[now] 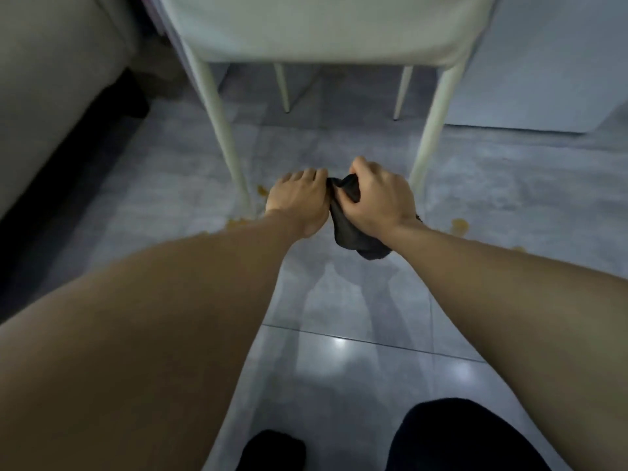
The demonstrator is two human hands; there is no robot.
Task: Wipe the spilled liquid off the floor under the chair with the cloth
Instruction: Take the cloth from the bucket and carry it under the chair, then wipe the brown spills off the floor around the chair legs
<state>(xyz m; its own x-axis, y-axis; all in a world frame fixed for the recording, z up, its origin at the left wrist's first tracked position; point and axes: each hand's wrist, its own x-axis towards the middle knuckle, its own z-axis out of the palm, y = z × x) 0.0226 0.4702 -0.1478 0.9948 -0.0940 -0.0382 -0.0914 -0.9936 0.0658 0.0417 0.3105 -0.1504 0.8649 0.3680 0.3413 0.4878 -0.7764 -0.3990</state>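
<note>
The grey floor [339,351] is showing orange drops [459,226] near a white chair [319,25]. Both hands — left hand [299,202] and right hand [380,195] — are squeezing a dark cloth [353,236] just above the floor.

The cloth [353,229] is a dark, matt, soft fabric, bunched into limp folds. The floor [339,351] is grey tile, smooth and glossy, mirroring a light. The spilled liquid [459,226] looks amber and wet-shiny. The chair [217,130] has smooth, pale, satin-finished legs and a matt off-white seat.
</note>
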